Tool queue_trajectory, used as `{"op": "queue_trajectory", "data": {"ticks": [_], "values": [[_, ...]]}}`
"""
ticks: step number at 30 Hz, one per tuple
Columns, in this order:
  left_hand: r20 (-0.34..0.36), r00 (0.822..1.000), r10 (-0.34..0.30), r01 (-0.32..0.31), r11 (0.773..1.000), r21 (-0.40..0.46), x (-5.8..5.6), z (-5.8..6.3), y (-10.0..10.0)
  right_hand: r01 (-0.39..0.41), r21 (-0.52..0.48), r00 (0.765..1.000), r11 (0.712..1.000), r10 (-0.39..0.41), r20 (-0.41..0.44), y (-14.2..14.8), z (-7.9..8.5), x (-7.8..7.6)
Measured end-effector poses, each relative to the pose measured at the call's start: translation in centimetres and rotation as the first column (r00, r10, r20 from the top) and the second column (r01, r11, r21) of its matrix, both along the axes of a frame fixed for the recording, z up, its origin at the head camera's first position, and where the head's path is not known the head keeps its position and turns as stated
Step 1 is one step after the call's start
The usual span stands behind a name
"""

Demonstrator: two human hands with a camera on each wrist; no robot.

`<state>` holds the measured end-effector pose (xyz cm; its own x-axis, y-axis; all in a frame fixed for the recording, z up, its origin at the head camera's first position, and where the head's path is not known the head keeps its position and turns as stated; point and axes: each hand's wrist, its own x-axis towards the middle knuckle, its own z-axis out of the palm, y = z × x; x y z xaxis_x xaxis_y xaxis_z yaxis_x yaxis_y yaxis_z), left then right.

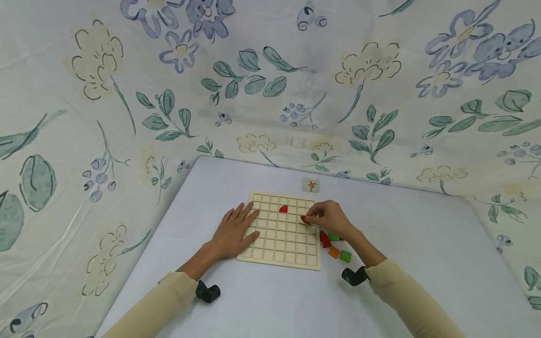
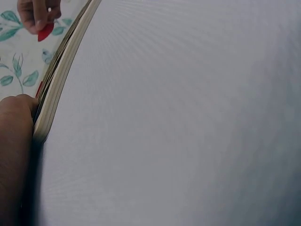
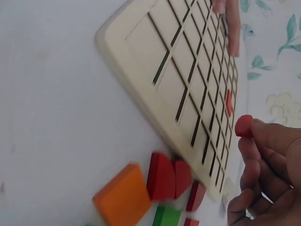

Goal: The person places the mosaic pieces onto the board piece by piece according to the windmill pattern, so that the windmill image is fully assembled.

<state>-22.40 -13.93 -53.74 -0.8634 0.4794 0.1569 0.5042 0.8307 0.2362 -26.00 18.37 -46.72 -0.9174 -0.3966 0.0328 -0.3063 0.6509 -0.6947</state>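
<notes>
The white fabric backdrop printed with blue, yellow and green plants (image 1: pixel 270 108) rises behind and beside the white table (image 1: pixel 422 263). Two cream sleeves (image 1: pixel 156 305) reach in from the near side. The square pale wooden board with a grid of recessed cells (image 1: pixel 281 244) lies flat on the table, between the hands.

Left hand (image 1: pixel 234 232): open, fingers spread and extended, resting on the left edge of the board. Right hand (image 1: pixel 334 218): thumb and fingers pinch a red wooden block with a curved side (image 3: pixel 243 126), held clear above the right part of the board. A black angular device (image 1: pixel 355 276) is at the right wrist; a matching black device (image 1: pixel 208 292) is at the left.

The small square card printed with a grid and a reddish figure (image 1: pixel 310 184) lies on the table just beyond the board's far edge. Beside the board's right edge are an orange square block (image 1: pixel 334 252), two green blocks (image 1: pixel 345 256) and several loose red blocks (image 1: pixel 324 238), some touching. One red quarter-circle block (image 1: pixel 283 209) lies on the board near its far edge, about midway across
</notes>
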Motion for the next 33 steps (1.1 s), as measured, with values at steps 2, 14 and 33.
{"op": "queue_trajectory", "data": {"ticks": [2, 14, 33], "values": [[-0.01, 1.0, -0.008, 0.008, 1.0, 0.008, 0.0, 0.2, 0.1, 0.016, -0.015, 1.0, 1.0, -0.016, 0.006, -0.5, 0.0, 0.0], [0.0, 1.0, -0.005, 0.005, 1.0, 0.0, 0.0, 0.5, 0.2, 0.144, -0.099, 0.986, 0.985, -0.133, 0.105, -3.4, -0.5, 0.3], [-0.005, 1.0, 0.005, -0.005, 1.0, 0.023, 0.1, 0.0, 0.1, 0.233, -0.055, 0.972, 0.971, -0.23, 0.051, -7.0, -1.6, -0.4]]}}
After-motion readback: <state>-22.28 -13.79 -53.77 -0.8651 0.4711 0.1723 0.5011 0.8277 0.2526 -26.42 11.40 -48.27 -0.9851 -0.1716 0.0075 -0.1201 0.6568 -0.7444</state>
